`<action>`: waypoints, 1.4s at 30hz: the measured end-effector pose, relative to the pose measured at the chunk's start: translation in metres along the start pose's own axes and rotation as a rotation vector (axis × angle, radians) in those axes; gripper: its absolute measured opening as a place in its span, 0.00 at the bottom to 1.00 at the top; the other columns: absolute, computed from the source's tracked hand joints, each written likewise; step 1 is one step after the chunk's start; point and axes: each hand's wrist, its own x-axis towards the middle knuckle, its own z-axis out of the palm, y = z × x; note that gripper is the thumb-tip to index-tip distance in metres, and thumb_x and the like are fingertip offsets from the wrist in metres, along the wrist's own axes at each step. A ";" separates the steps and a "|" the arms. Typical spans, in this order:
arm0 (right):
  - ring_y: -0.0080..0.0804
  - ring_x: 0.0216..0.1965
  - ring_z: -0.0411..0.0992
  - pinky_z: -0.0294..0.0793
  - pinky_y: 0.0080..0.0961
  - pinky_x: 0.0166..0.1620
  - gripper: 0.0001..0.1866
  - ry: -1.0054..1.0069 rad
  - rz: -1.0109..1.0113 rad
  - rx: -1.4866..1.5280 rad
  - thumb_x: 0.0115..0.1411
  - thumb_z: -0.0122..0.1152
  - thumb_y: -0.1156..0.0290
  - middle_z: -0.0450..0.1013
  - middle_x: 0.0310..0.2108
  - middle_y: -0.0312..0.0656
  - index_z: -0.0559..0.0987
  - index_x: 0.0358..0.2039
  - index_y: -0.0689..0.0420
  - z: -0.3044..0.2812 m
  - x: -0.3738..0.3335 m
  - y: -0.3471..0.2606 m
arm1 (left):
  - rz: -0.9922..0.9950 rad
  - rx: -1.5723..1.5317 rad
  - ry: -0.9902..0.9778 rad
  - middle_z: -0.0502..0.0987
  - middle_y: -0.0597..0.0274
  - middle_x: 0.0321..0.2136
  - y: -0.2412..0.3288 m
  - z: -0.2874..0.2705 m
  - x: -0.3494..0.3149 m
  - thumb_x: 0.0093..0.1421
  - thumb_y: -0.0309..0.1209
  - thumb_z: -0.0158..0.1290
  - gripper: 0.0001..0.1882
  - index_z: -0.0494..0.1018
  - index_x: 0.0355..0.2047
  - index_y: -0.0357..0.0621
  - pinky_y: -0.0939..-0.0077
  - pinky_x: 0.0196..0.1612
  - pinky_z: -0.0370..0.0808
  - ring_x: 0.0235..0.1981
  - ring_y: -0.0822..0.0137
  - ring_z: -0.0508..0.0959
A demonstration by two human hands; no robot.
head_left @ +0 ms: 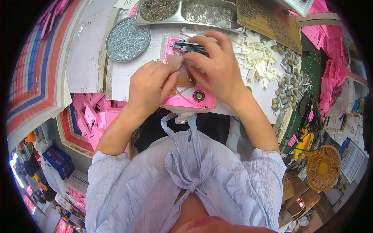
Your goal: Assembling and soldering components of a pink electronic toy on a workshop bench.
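A pink plastic casing (180, 101) lies in front of me at the near edge of the worktable, with a round black speaker (199, 96) in its near right corner. Inside it are a brown board (185, 80), thin red wires and a black part (185, 46) near the far end. My left hand (152, 83) pinches a short blue wire (180, 67) between thumb and forefinger above the board. From the other side, the thumb and forefinger of my right hand (219, 66) close at the wire's other end, partly hiding it. Its other fingers are raised over the black part.
A round tray (126, 60) of small silver pieces stands far left, beside a compartmented steel tray (186, 22) of small metal parts. White plastic pieces (257, 56) and metal cylinders (289, 79) lie heaped right. Pink parts (92, 116) fill a box left; a yellow fan (323, 168) stands lower right.
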 end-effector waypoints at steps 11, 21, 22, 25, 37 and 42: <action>0.50 0.56 0.71 0.75 0.43 0.54 0.12 -0.045 -0.066 -0.021 0.43 0.74 0.74 0.78 0.48 0.37 0.84 0.31 0.52 0.020 0.006 0.007 | -0.537 -0.484 -0.149 0.82 0.59 0.27 -0.013 -0.008 0.004 0.62 0.26 0.61 0.10 0.80 0.41 0.32 0.77 0.29 0.75 0.25 0.74 0.79; 0.46 0.53 0.73 0.77 0.41 0.51 0.12 -0.014 -0.118 0.013 0.42 0.75 0.74 0.80 0.44 0.36 0.83 0.30 0.54 0.024 0.007 0.009 | -0.659 -0.726 -0.211 0.82 0.62 0.27 -0.022 -0.008 0.010 0.65 0.26 0.59 0.10 0.79 0.40 0.28 0.81 0.30 0.75 0.27 0.78 0.78; 0.46 0.53 0.74 0.77 0.41 0.51 0.12 -0.002 -0.127 0.007 0.43 0.75 0.74 0.80 0.44 0.36 0.83 0.30 0.54 0.024 0.007 0.010 | -0.688 -0.759 -0.224 0.81 0.65 0.27 -0.023 -0.008 0.009 0.66 0.26 0.59 0.08 0.79 0.40 0.30 0.83 0.30 0.73 0.27 0.80 0.77; 0.46 0.52 0.74 0.77 0.41 0.50 0.10 0.037 -0.136 -0.001 0.43 0.73 0.74 0.80 0.43 0.36 0.82 0.29 0.55 0.022 0.006 0.012 | -0.758 -0.837 -0.255 0.79 0.71 0.26 -0.028 -0.010 0.009 0.67 0.26 0.58 0.06 0.77 0.40 0.34 0.88 0.30 0.67 0.27 0.84 0.74; 0.45 0.50 0.71 0.76 0.37 0.48 0.10 0.164 0.120 0.173 0.46 0.73 0.77 0.81 0.44 0.37 0.83 0.30 0.55 0.000 -0.019 0.020 | 0.068 0.015 0.083 0.78 0.59 0.37 0.004 -0.008 0.029 0.53 0.26 0.64 0.10 0.81 0.37 0.44 0.62 0.48 0.72 0.43 0.54 0.77; 0.43 0.51 0.71 0.76 0.36 0.49 0.09 0.197 0.147 0.234 0.47 0.73 0.77 0.81 0.44 0.36 0.83 0.31 0.54 0.002 -0.021 0.022 | 0.241 -0.015 0.037 0.77 0.68 0.33 -0.010 0.021 0.053 0.50 0.29 0.65 0.08 0.82 0.33 0.50 0.62 0.44 0.67 0.39 0.59 0.76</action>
